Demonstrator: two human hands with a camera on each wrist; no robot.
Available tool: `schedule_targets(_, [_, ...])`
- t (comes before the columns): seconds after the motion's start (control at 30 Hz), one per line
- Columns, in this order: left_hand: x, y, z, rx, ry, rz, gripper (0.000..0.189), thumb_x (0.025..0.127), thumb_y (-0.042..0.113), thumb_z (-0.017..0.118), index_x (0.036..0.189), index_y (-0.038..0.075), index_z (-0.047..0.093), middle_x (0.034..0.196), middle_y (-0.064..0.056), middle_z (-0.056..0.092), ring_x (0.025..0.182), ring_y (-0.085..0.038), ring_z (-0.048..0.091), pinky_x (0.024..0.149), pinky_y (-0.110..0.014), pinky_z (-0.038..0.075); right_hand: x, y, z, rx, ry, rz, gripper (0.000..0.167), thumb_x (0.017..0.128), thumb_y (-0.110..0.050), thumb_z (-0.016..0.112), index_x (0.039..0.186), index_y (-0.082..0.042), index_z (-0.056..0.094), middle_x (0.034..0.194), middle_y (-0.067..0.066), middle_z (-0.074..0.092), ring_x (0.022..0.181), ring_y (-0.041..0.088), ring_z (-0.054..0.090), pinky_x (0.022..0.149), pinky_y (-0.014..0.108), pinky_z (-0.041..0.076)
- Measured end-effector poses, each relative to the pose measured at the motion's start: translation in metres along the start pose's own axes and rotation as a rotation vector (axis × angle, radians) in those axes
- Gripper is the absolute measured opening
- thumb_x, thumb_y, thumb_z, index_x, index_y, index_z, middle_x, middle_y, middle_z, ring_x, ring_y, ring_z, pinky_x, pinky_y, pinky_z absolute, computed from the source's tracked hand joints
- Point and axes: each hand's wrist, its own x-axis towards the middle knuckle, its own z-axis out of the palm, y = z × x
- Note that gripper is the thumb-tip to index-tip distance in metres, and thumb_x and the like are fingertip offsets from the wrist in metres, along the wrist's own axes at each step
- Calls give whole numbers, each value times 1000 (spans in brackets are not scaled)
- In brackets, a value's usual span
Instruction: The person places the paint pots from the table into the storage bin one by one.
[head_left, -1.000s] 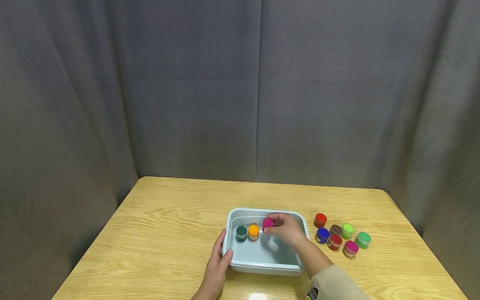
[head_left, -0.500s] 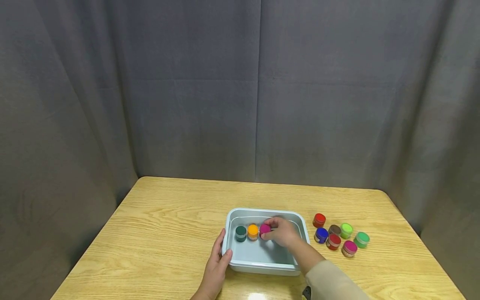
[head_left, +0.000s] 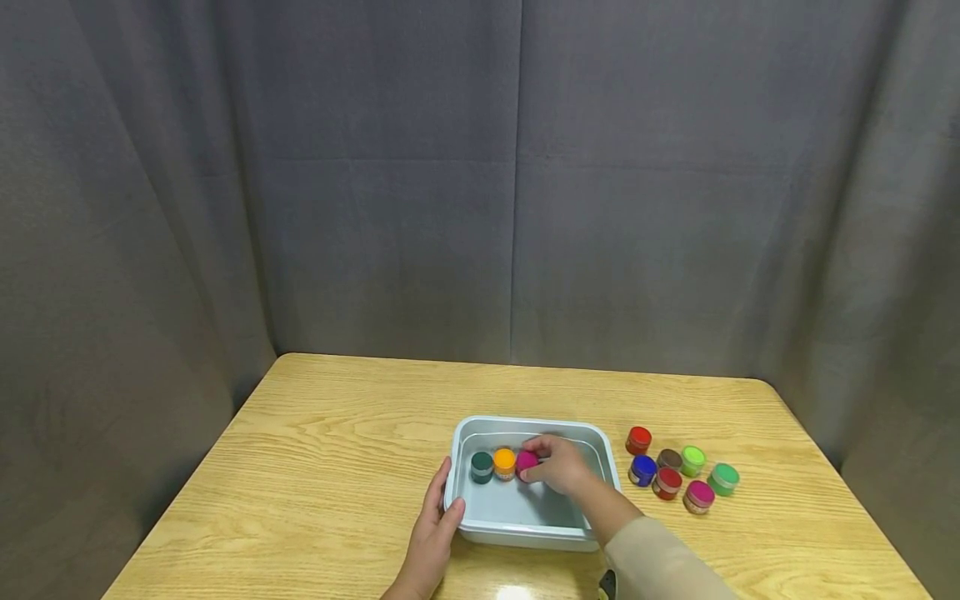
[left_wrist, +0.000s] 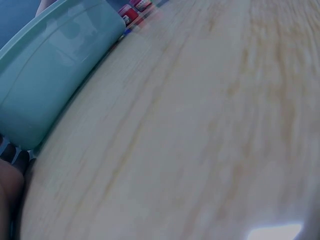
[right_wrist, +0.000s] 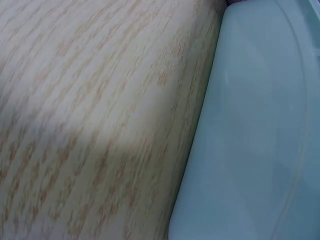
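Observation:
A pale blue plastic bin [head_left: 534,533] stands on the wooden table. My left hand [head_left: 429,533] holds its near left corner, thumb at the rim and fingers along the outer left wall. Inside, a dark green-lidded paint jar [head_left: 482,468] and an orange-lidded jar [head_left: 505,464] stand side by side. My right hand [head_left: 561,467] reaches over the bin's right part and pinches a magenta-lidded jar [head_left: 527,463] between thumb and fingers, close beside the orange one. In the right wrist view only the bin's outer wall [right_wrist: 240,125] and tabletop show.
Right of the bin stands a loose group of jars: two red [head_left: 639,440], a blue [head_left: 642,471], a brown [head_left: 670,460], a lime [head_left: 693,460], a green [head_left: 723,478] and another magenta one [head_left: 699,497]. Grey curtains [head_left: 390,208] hang behind the table [head_left: 337,467].
My right hand has brought the magenta jar left and down inside the bin, up beside the orange jar. My left hand has stayed at the bin's corner.

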Motion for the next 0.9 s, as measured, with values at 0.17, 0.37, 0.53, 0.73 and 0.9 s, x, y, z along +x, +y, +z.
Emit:
schedule_targets(0.17, [0, 0, 0, -6, -2, 5, 58, 104, 24, 45, 156, 16, 22, 164, -14, 16, 152, -34, 12, 104, -2, 17, 0, -1, -1, 11, 4, -1, 40, 75, -3, 81, 112, -4, 68, 113, 16, 67, 102, 27, 60, 95, 45, 48])
schedule_targets(0.37, [0, -1, 0, -3, 6, 6, 57, 104, 23, 46, 156, 16, 23, 164, -14, 17, 151, -34, 13, 105, -3, 17, -5, -1, -6, 54, 16, 12, 40, 78, -7, 79, 115, -3, 66, 119, 17, 66, 108, 30, 60, 99, 48, 49])
schedule_targets(0.53, [-1, 0, 0, -2, 4, 0, 57, 104, 24, 46, 156, 17, 23, 164, -14, 17, 151, -35, 13, 106, -4, 17, -13, -2, -12, 48, 34, -10, 40, 80, -10, 79, 117, -3, 66, 120, 17, 66, 111, 32, 61, 98, 49, 51])
schedule_targets(0.73, [-1, 1, -1, -18, -5, -2, 58, 104, 24, 46, 156, 18, 22, 165, -13, 15, 151, -35, 12, 104, -3, 18, -21, -1, -21, 116, 35, -95, 39, 79, -7, 78, 116, 1, 66, 118, 18, 67, 110, 35, 62, 93, 47, 54])
schedule_targets(0.9, [-1, 2, 0, -12, -6, -11, 58, 104, 24, 45, 157, 17, 22, 165, -14, 15, 151, -35, 12, 113, -15, 21, -27, -2, -33, 124, 12, -144, 39, 82, -5, 76, 118, 2, 65, 120, 18, 67, 112, 36, 62, 95, 46, 54])
